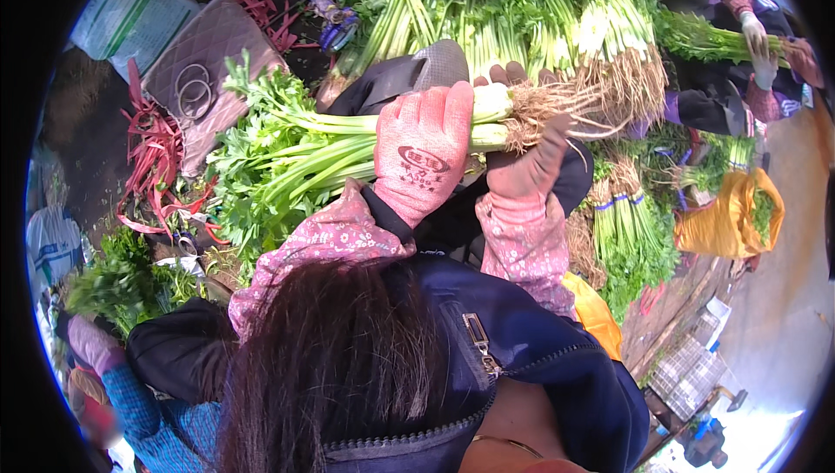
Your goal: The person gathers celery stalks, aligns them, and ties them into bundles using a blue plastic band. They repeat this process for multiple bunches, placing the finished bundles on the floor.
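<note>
My left hand (424, 147), in a pink coated work glove bearing writing, is wrapped around the stalks of a bunch of celery (319, 160). The bunch lies crosswise in front of me, its leaves to the left and its pale bases and stringy brown roots (548, 108) to the right. Under the root end is my right hand (528, 160), also gloved. Its fingers show beyond the stalks and its thumb is against the roots, cradling that end. Just past my hands, a large heap of celery (483, 16) lies with its roots nearest me.
Tied celery bunches (620, 212) lie at right, near a yellow bag (724, 212). Red straps (150, 147) and a quilted pad (209, 62) with metal rings are at left. One co-worker's gloved hands (760, 49) hold celery at upper right; another's gloved hand (94, 342) is at lower left.
</note>
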The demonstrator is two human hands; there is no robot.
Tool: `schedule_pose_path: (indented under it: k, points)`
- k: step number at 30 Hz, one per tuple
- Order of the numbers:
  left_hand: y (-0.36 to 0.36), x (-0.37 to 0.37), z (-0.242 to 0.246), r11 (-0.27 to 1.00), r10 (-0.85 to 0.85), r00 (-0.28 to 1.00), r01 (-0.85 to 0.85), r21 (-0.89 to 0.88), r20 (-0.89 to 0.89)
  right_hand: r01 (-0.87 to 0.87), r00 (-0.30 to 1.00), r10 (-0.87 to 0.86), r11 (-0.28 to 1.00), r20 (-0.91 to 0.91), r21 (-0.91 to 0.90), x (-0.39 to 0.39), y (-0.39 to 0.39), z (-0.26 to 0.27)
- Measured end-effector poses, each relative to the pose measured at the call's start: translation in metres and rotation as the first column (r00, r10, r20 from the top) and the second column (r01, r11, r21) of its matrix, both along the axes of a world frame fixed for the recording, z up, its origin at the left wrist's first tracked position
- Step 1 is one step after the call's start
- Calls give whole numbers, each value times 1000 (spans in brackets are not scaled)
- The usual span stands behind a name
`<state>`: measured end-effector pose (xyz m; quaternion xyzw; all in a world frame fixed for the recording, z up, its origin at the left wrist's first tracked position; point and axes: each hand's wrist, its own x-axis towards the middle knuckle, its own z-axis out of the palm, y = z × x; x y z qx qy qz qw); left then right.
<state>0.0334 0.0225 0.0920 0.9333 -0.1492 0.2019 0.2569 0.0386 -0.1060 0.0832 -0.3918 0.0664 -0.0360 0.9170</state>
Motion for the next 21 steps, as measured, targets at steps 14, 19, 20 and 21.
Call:
schedule_pose_path:
  k: [14,19,20,21]
  points:
    - [18,2,27,992,94,995,-95,85,16,46,998,-59,925,-23,-377,15,23,4]
    - [42,-2,24,987,-13,1000,13,-161,0,52,998,-41,928,38,-370,15,46,21]
    - [46,-2,20,984,-1,998,11,-176,58,64,994,-29,938,109,-340,16,50,20]
    - [46,-1,18,983,24,997,-9,-183,77,77,982,-19,947,187,-311,19,52,20]
